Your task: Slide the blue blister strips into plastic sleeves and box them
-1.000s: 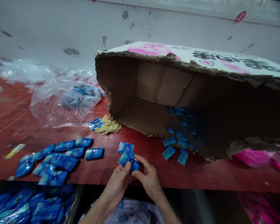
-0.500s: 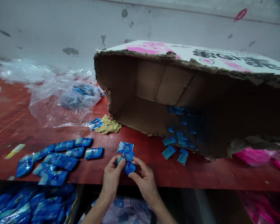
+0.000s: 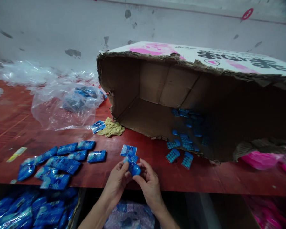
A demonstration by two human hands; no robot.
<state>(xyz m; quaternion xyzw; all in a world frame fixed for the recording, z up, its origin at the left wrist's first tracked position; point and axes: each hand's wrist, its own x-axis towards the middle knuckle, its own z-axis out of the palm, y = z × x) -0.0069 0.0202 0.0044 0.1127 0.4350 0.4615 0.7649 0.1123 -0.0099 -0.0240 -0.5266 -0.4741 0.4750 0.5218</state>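
Note:
Between my two hands, above the front edge of the red table, is a small blue packet point(image 3: 133, 168). My left hand point(image 3: 118, 176) pinches its left end with thumb and fingers. On its right end, the fingertips of my right hand point(image 3: 148, 181) are closed. Just behind the hands a flat blue printed card point(image 3: 128, 150) lies on the table, with another partly hidden behind the held packet. To the left, a loose group of filled blue packets point(image 3: 63, 163) rests on the table. Several small blue packs point(image 3: 173, 156) lie at the box opening.
A torn cardboard box point(image 3: 154, 82) lies on its side at the back right. A clear plastic bag point(image 3: 50, 108) and a yellow lump point(image 3: 111, 128) sit left of it. Below the edge are more blue packets point(image 3: 16, 210) and pink packaging point(image 3: 269, 210).
The blue packet has shifted slightly right and turned between my hands. My left hand has turned, with its fingers curled further under the packet. The table items stay put.

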